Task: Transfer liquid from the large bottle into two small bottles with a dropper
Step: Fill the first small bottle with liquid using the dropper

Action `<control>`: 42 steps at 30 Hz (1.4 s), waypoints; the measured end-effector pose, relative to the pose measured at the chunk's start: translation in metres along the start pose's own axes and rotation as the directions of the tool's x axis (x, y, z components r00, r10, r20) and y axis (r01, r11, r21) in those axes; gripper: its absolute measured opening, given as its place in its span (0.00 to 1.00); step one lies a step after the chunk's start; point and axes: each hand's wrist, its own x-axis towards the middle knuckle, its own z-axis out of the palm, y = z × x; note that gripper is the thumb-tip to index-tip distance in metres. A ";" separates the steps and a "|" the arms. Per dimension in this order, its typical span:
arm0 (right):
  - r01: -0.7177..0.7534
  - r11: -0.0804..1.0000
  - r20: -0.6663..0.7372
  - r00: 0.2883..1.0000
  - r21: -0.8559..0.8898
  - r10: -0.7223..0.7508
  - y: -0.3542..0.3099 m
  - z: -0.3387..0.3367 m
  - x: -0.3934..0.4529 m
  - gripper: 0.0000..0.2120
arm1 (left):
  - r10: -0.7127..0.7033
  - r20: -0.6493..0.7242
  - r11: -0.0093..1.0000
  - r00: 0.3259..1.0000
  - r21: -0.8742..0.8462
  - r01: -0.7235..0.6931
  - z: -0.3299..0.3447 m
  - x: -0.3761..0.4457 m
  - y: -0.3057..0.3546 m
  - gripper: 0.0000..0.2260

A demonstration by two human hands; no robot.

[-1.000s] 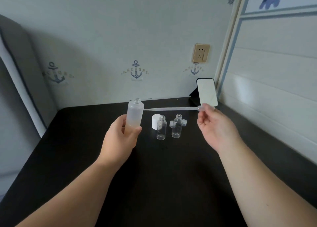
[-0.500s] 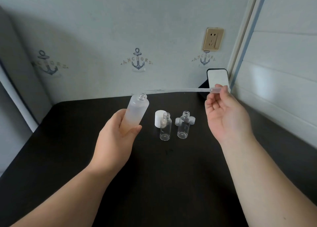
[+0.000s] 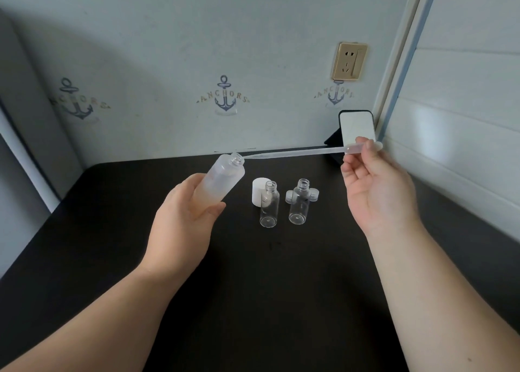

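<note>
While the large bottle point(image 3: 222, 181) is gripped in the left hand point(image 3: 185, 222) and tilted rightward above the black table point(image 3: 267, 301), the dropper point(image 3: 295, 152) is pinched by the right hand point(image 3: 377, 191), its tip at the bottle's mouth. Two small bottles point(image 3: 269, 204) are stood uncapped between the hands.

The large bottle point(image 3: 222, 181) at centre left looks like frosted, translucent plastic, while the two small bottles point(image 3: 269, 204) point(image 3: 300, 201) at the centre are clear and glossy. The dropper point(image 3: 298, 152) across the upper middle is thin, cloudy plastic. The table point(image 3: 253, 287) is dark and matt, and the wall socket point(image 3: 349, 61) at upper right has a brushed, gold-toned sheen.
</note>
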 end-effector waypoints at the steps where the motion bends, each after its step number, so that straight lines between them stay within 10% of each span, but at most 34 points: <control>1: 0.010 1.000 0.008 1.000 -0.017 -0.010 -0.001 -0.001 0.000 0.06 | 0.011 0.001 0.999 1.000 0.034 -0.011 0.000 0.000 0.000 0.13; 32: 0.087 0.856 0.273 0.960 -0.509 0.065 0.017 0.051 -0.013 0.07 | 0.148 0.067 0.973 0.987 0.166 -0.158 0.005 -0.005 0.008 0.16; 42: -0.003 0.944 0.300 0.948 -0.330 0.108 0.018 0.038 -0.019 0.04 | 0.147 0.059 0.973 0.987 0.172 -0.155 0.007 -0.005 0.008 0.17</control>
